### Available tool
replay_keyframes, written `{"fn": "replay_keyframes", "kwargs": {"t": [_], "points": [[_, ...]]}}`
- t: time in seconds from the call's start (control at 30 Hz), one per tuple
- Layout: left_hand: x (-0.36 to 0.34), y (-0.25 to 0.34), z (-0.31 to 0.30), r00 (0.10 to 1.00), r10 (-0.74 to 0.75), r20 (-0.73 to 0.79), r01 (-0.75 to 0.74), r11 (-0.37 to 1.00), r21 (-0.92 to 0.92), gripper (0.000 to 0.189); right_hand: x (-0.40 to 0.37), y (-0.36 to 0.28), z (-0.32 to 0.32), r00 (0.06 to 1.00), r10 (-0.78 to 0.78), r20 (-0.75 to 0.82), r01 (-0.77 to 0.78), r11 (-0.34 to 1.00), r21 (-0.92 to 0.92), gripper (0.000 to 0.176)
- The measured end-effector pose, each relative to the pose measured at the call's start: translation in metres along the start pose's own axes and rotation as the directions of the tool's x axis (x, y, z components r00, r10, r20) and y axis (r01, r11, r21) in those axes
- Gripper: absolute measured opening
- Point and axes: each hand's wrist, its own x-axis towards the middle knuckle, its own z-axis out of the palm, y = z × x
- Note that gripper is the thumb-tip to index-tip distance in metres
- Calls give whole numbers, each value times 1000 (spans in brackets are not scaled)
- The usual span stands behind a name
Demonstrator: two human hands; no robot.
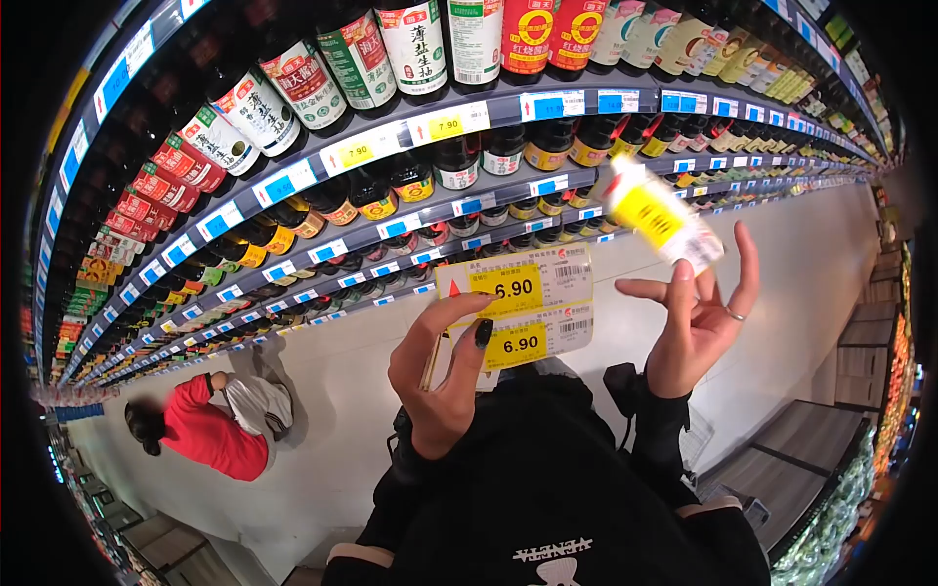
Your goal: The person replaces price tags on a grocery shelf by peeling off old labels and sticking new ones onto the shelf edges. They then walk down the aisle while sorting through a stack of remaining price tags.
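Note:
My left hand (436, 376) pinches a small stack of price tags (567, 330) in front of my chest. Two yellow-and-white faces show on the stack, each reading 6.90. Up and to the right, my right hand (692, 332) has a single price tag (660, 217) at its fingertips, the thumb against its lower end and other fingers spread. Motion blurs that yellow-and-white tag, so its print cannot be read. It is tilted and overlaps the view of the lower shelves. A ring is on one finger of the right hand.
Shelves of sauce bottles (410, 49) curve across the top, with tags along the shelf edge (391, 142). Two yellow 7.90 tags (447, 125) sit among blue ones. A person in a red top (220, 435) is low on the pale floor (337, 391) at left. Wooden-looking display units (796, 449) stand at right.

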Motion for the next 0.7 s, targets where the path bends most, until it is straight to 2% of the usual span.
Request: {"fn": "replay_keyframes", "kwargs": {"t": [0.03, 0.07, 0.1, 0.17, 0.23, 0.3, 0.33, 0.4, 0.43, 0.5, 0.53, 0.57, 0.63, 0.7], "points": [[0, -1, 0, 1000, 0, 5, 0, 1000, 0, 28, 0, 1, 2, 989, -117, -91, 119, 993, 21, 32], [-1, -1, 0, 1000, 0, 8, 0, 1000, -9, 29, 0, 10, -11, 992, -123, -20, 121, 991, -53, 28], [-2, -2, 0, 1000, 0, 11, 0, 1000, -18, 30, 0, 10, -13, 992, -121, -23, 119, 991, -54, 28], [-3, -1, -1, 1000, 0, 19, 0, 1000, -23, 30, -1, 9, -15, 999, -16, 38, 18, 998, -55, 24], [-3, 0, -3, 1000, 3, 19, -2, 1000, -29, 31, -3, 12, -13, 1000, -10, 28, 11, 1000, -23, 24], [-3, 2, -4, 999, -15, 43, 15, 1000, -6, 32, -5, 11, -15, 996, 85, 33, -86, 996, 33, 20], [-5, 1, -6, 999, -16, 44, 16, 1000, -6, 32, -6, 16, -17, 996, 87, 32, -88, 996, 32, 20], [-7, -1, -8, 999, -11, 50, 10, 1000, 21, 34, -8, 29, -23, 982, -165, -93, 173, 981, 87, 15], [-8, -1, -9, 998, -11, 60, 10, 1000, 12, 34, -9, 29, -24, 981, -168, -101, 176, 981, 77, 15], [-10, 0, -8, 989, -147, -16, 148, 989, 9, 36, -12, 26, -23, 984, -152, -97, 153, 988, 9, 12], [-15, -4, -6, 981, -183, -60, 176, 978, -112, 39, -13, 23, -20, 987, -130, -92, 131, 991, 8, 12], [-18, -6, -8, 980, -188, -57, 183, 980, -83, 43, -16, 20, -22, 997, -56, -58, 57, 998, 17, 13], [-21, -4, -9, 981, -164, -100, 158, 985, -66, 44, -18, 15, -16, 999, -15, -41, 17, 999, 29, 17], [-24, -5, -11, 982, -160, -96, 156, 987, -46, 44, -20, 15, -15, 999, -28, -20, 29, 999, 18, 21]]}}
